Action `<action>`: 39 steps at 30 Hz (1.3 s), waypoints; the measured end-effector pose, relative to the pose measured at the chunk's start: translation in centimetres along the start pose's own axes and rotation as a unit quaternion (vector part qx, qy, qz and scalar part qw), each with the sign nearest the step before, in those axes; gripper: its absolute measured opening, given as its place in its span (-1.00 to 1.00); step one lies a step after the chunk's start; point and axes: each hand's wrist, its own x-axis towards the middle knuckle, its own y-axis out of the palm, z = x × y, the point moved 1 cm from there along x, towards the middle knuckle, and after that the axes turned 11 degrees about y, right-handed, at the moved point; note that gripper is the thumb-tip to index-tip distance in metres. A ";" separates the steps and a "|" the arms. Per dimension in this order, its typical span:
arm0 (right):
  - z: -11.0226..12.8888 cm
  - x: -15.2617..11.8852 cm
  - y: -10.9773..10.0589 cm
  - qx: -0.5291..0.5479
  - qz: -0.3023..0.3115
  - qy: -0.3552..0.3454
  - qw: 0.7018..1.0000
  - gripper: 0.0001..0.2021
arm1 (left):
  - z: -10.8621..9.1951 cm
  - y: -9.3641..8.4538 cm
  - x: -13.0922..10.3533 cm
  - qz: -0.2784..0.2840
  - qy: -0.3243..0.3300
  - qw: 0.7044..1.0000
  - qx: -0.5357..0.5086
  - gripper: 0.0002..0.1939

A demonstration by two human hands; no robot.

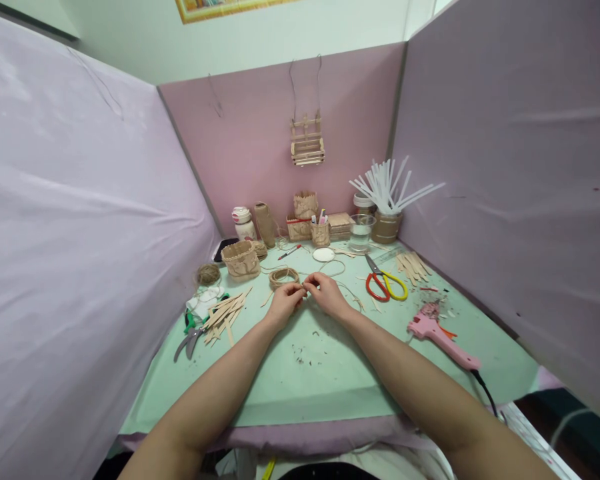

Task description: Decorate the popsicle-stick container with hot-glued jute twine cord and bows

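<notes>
Both hands meet over the middle of the table, just in front of a coil of brown twine (283, 278). My left hand (286, 303) is closed in a pinch, and my right hand (325, 293) pinches close beside it, fingertips almost touching. Between them is a thin piece of twine, mostly covered by the fingers. Loose twine strands (353, 297) trail on the table to the right of my right hand. Small dark scraps (307, 355) lie between my forearms.
Left are wooden sticks (226, 313), pruning shears (190, 341) and a woven-look basket (241, 261). Right are scissors (386, 285), a pink glue gun (443, 340) with its cord, and a water cup (361, 233). White sticks (387, 190) stand behind. Fabric walls enclose three sides.
</notes>
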 end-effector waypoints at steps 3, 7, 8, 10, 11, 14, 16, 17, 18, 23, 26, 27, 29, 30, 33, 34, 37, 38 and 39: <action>0.0 0.0 0.0 0.004 -0.003 0.005 1.000 -0.91 | -0.2 0.1 0.0 0.008 0.005 1.000 0.008 -0.81; -0.1 0.1 -0.1 0.013 -0.004 0.016 1.000 -0.90 | -0.4 0.1 0.0 0.018 0.009 1.000 0.016 -0.76; -0.1 0.1 -0.1 0.015 -0.002 0.018 1.000 -0.89 | -0.3 0.1 0.0 0.020 0.010 1.000 0.018 -0.76; -0.1 0.2 -0.1 0.022 0.003 0.024 0.999 -0.89 | -0.3 0.0 0.0 0.021 0.016 0.999 0.024 -0.77; -0.1 0.2 -0.1 0.024 0.006 0.026 0.999 -0.88 | -0.3 0.0 0.0 0.018 0.020 0.999 0.029 -0.78; 0.0 0.1 -0.1 0.028 0.013 0.029 0.999 -0.87 | -0.4 -0.1 0.0 -0.004 0.042 0.998 0.054 -0.84; 0.1 0.0 0.0 0.029 0.012 0.029 0.999 -0.87 | -0.7 0.0 -0.1 -0.021 0.067 0.995 0.071 -0.87; 0.1 0.0 0.0 0.029 0.010 0.029 0.999 -0.88 | -0.8 0.1 -0.2 -0.025 0.079 0.993 0.078 -0.87; 0.2 0.0 0.0 0.028 0.007 0.030 0.999 -0.88 | -1.0 0.1 -0.2 -0.024 0.088 0.992 0.083 -0.88; -0.1 0.1 0.0 0.030 -0.008 0.040 0.999 -0.88 | -1.3 0.5 -0.3 0.009 0.094 0.991 0.094 -0.90; -0.3 0.2 0.0 0.034 -0.012 0.046 0.998 -0.86 | -1.4 0.4 -0.3 0.019 0.104 0.989 0.107 -0.85; -0.4 0.3 0.0 0.035 -0.013 0.049 0.998 -0.86 | -1.5 0.4 -0.3 0.021 0.108 0.987 0.113 -0.83; -0.6 0.4 0.1 0.039 -0.020 0.056 0.997 -0.85 | -1.6 0.4 -0.3 0.024 0.114 0.985 0.127 -0.81; -0.7 0.5 0.1 0.041 -0.027 0.060 0.997 -0.85 | -1.6 0.4 -0.3 0.027 0.115 0.984 0.132 -0.81; -1.3 0.7 0.2 0.048 -0.056 0.076 0.994 -0.85 | -1.7 0.6 -0.3 0.037 0.115 0.982 0.143 -0.82; -1.4 0.8 0.3 0.050 -0.065 0.082 0.993 -0.85 | -1.7 0.7 -0.4 0.041 0.115 0.982 0.145 -0.83; -1.7 0.9 0.6 0.063 -0.082 0.100 0.990 -0.85 | -1.9 0.8 -0.5 0.053 0.116 0.981 0.146 -0.84; -1.7 0.9 0.7 0.069 -0.084 0.104 0.989 -0.85 | -2.0 0.8 -0.5 0.056 0.117 0.981 0.146 -0.83; -1.7 0.9 0.7 0.076 -0.083 0.106 0.988 -0.85 | -2.1 0.7 -0.5 0.059 0.118 0.981 0.145 -0.83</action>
